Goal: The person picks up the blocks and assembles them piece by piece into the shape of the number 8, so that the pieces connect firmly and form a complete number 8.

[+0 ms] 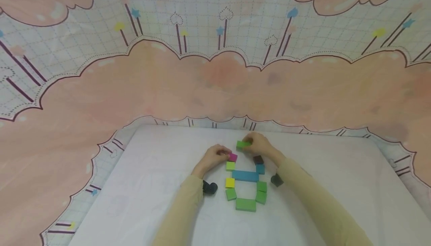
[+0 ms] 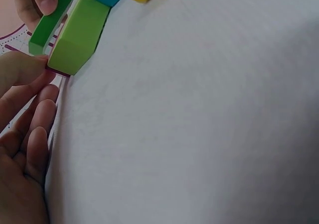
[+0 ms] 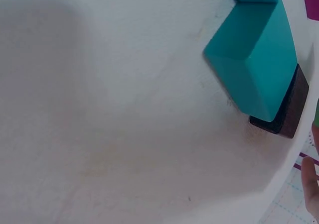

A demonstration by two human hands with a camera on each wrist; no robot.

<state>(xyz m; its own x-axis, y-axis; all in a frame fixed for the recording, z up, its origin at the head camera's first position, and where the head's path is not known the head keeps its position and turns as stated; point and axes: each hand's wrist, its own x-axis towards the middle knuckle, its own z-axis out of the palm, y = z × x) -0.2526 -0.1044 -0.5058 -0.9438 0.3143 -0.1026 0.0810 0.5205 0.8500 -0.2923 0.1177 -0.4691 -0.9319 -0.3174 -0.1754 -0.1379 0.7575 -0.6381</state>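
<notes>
My left hand (image 1: 212, 159) pinches a small magenta block (image 1: 233, 157) between thumb and index finger, just beyond a lime block (image 1: 230, 166). To its right, at the far end of the figure, my right hand (image 1: 258, 144) grips a green rectangular block (image 1: 240, 145). The left wrist view also shows this green block (image 2: 50, 25) in the right fingers, beside the lime block (image 2: 82, 35). Nearer me than the right hand lies a black block (image 1: 258, 160), against a teal block (image 1: 260, 169). A long blue block (image 1: 245, 175) spans between the two sides.
Below the blue block, a yellow block (image 1: 230, 183), small green blocks (image 1: 261, 187) and a longer green block (image 1: 245, 205) form a rounded outline on the white table (image 1: 134, 201). Black wrist devices (image 1: 210, 188) show beside both forearms. A patterned cloth (image 1: 215, 89) hangs behind.
</notes>
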